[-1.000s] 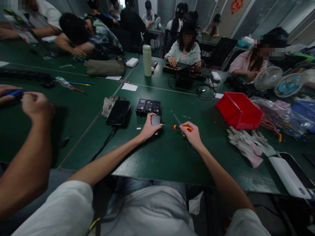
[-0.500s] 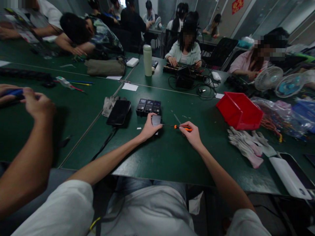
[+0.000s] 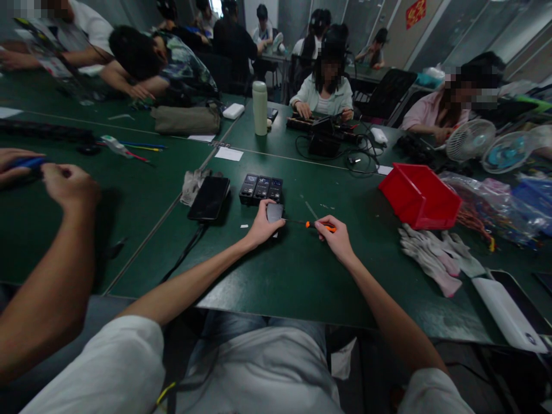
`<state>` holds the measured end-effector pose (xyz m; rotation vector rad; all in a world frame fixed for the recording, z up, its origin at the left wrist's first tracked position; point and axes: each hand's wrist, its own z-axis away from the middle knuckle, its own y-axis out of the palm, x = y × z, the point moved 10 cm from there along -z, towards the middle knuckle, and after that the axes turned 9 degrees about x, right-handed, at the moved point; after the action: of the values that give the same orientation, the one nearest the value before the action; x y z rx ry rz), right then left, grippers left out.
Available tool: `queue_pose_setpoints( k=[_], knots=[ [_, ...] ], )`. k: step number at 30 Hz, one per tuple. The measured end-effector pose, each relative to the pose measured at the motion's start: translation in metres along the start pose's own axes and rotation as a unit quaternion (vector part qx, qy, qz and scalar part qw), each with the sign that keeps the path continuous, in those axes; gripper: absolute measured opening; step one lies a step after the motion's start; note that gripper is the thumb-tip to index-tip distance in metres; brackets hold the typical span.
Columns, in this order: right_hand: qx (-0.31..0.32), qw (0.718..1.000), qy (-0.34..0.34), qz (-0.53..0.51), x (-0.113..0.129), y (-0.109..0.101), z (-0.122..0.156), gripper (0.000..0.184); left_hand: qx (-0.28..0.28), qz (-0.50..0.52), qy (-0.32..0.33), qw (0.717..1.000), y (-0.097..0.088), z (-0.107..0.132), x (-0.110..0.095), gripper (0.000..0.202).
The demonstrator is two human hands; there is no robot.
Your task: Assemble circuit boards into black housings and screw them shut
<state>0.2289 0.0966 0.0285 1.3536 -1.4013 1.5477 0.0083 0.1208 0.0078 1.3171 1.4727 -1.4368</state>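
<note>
1. Left hand [image 3: 260, 225]: closed around a dark grey block-shaped device [image 3: 275, 213], thumb at its near right edge. Device located above the green tabletop [image 3: 297, 282], just in front of a row of three black modules [image 3: 261, 188].
2. Right hand [image 3: 336, 236]: fingers gripping the orange-and-black handle of a screwdriver [image 3: 309, 225]. Shaft points left to the device's right side; tip contact cannot be confirmed.
3. Left of the modules: black smartphone [image 3: 209, 198], cable attached.
4. Right: red plastic bin [image 3: 418, 198], behind fabric gloves [image 3: 431, 259].
</note>
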Motion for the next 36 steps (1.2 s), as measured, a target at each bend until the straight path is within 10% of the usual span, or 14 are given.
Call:
queue_pose_setpoints(
  k=[36],
  knots=[
    [0.033, 0.999, 0.015, 0.001, -0.0038, 0.0033, -0.0021, 0.032, -0.002, 0.011, -0.004, 1.0, -0.0007, 0.0009, -0.0028, 0.052]
  ],
)
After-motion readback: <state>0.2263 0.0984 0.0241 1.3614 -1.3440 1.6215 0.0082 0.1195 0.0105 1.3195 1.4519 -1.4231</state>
